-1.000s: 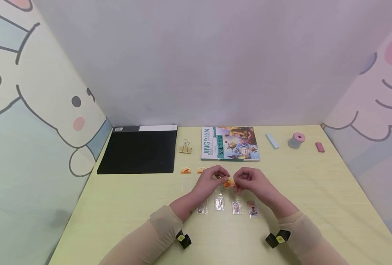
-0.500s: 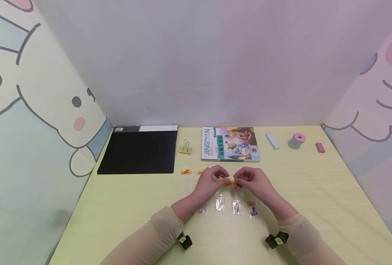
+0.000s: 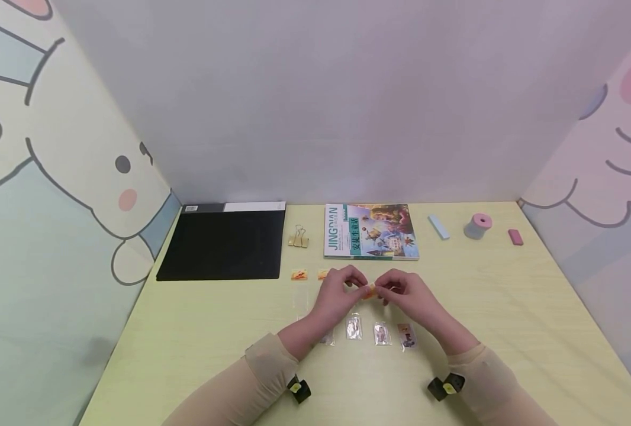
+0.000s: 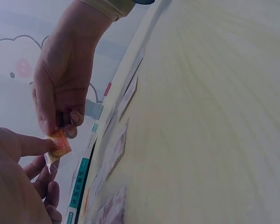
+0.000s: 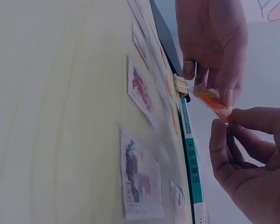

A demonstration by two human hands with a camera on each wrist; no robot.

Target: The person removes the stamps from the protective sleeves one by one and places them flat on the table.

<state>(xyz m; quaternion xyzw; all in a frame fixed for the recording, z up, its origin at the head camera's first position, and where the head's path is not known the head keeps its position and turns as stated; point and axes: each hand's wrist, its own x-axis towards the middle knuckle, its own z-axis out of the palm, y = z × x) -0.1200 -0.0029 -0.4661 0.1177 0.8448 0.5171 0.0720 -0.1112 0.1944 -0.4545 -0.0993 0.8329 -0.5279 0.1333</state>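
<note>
Both hands meet above the table, in front of the book. My left hand (image 3: 339, 290) pinches one side of a small orange stamp (image 3: 369, 292) between thumb and finger. The other side is pinched by my right hand (image 3: 408, 294). In the right wrist view, clear plastic like a sleeve shows around the orange stamp (image 5: 216, 105), and the fingertips cover part of it. Below the hands lie several stamps in clear sleeves (image 3: 354, 327) in a row. Two orange stamps (image 3: 299, 274) lie left of the hands, one partly hidden by the left hand.
Behind the hands lies a picture book (image 3: 371, 232). To its left are a gold binder clip (image 3: 298, 239) and a black folder (image 3: 222, 244). A light blue stick (image 3: 438, 227), a pink-topped spool (image 3: 477, 226) and a dark pink eraser-like block (image 3: 515, 237) lie at the back right.
Both hands stay nearly in place. The orange stamp has turned between the fingertips and shows less of its face, while the right hand's fingers have drawn slightly closer to the left.
</note>
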